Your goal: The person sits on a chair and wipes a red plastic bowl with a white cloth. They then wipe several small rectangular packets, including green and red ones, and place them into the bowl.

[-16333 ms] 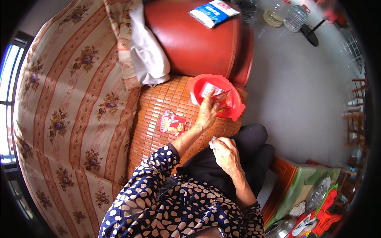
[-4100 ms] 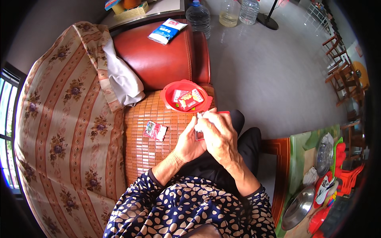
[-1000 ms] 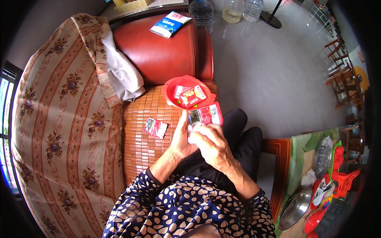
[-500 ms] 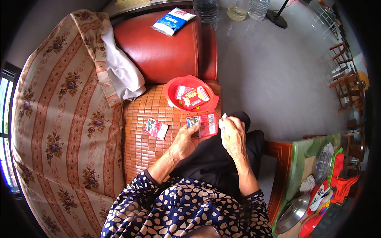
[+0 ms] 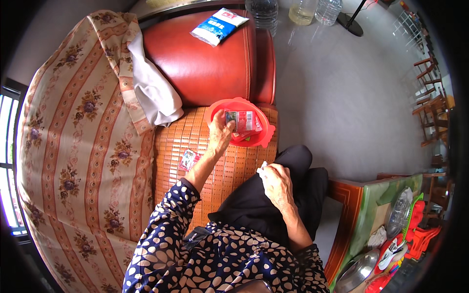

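My left hand is at the left side of a red plastic basin, its thumb and fingers closed on a flat red packet with a dark picture at one end. More red packets lie in the basin beneath it. My right hand rests above my dark trouser leg, its fingers closed round a crumpled white cloth or tissue, of which only an edge shows. On the woven mat, partly covered by my left forearm, lies another small red packet.
A blue and white bag lies on the red leather armrest. Flowered fabric covers the seat's left side. Large clear bottles stand on the floor behind. At right, a green-topped table carries a metal bowl.
My left hand has carried the packet forward and left from above my lap to over the basin. My right hand has drawn back slightly, still holding the white cloth or tissue.
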The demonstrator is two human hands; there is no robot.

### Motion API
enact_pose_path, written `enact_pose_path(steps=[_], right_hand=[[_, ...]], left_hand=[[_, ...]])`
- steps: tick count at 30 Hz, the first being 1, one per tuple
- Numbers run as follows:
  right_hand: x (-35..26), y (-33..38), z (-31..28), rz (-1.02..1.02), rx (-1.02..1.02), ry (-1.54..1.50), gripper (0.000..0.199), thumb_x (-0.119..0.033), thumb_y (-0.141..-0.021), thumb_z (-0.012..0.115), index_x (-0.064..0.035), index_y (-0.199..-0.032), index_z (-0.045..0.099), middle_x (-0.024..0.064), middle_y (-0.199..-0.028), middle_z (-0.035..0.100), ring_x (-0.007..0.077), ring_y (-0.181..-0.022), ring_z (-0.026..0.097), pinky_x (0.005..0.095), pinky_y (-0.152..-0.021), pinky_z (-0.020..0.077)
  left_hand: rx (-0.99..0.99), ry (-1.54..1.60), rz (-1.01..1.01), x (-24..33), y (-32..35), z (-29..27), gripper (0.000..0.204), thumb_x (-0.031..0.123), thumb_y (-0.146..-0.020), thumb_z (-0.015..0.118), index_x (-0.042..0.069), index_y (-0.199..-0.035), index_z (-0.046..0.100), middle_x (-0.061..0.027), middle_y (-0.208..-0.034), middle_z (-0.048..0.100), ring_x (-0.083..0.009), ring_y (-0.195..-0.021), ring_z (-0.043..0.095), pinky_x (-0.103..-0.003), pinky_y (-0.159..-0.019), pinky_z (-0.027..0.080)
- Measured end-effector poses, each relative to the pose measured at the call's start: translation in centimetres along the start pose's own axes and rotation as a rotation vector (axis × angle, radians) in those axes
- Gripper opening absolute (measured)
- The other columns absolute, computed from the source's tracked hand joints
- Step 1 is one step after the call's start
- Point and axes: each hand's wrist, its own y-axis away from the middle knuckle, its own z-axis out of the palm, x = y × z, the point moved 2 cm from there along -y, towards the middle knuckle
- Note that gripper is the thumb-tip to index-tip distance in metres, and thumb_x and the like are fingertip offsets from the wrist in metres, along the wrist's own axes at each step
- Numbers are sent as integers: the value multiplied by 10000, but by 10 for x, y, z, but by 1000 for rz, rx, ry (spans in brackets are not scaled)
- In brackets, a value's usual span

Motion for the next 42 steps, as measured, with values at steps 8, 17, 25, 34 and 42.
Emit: enact_pose_path(steps=[8, 17, 25, 34, 42], right_hand=[[-12, -8, -3, 15, -36, 12, 125, -100, -839, 651, -87, -957, 690, 32, -916, 655, 205, -923, 590, 362, -807, 434], [-7, -6, 0, 2, -63, 52, 145, -96, -841, 674, -74, -985, 685, 99, -1010, 640, 288, -892, 587, 389, -801, 465], [-14, -4, 1, -26, -45, 93, 112, -91, -847, 642, -62, -952, 668, 86, -964, 642, 252, -930, 583, 379, -822, 437], [-9, 2, 2, -54, -40, 132, 114, -127, -871, 628, -77, -964, 673, 83, -966, 647, 248, -939, 588, 382, -816, 435], [-10, 7, 0, -57, 1, 131, 136, -141, -857, 672, -85, -978, 695, 101, -984, 654, 289, -896, 605, 391, -816, 464]], left_hand=[[181, -408, 84, -3, 12, -104, 553, 194, -833, 692, 1, -1303, 473, -177, -1247, 524, -297, -1197, 476, -392, -1033, 380], [29, -1046, -265, -16, 76, -157, 794, 395, -561, 870, 108, -1216, 528, -233, -1188, 480, -381, -1114, 439, -468, -977, 378], [117, -1015, -132, -36, 82, -158, 758, 402, -504, 887, 38, -1092, 576, -133, -1025, 572, -310, -985, 512, -399, -907, 404], [40, -813, -312, -31, 80, -153, 709, 321, -526, 882, 16, -1082, 565, -153, -1030, 597, -352, -1077, 480, -406, -953, 399], [112, -850, -225, -29, 87, -155, 643, 325, -517, 906, -7, -968, 588, -151, -921, 632, -311, -897, 609, -408, -781, 501]])
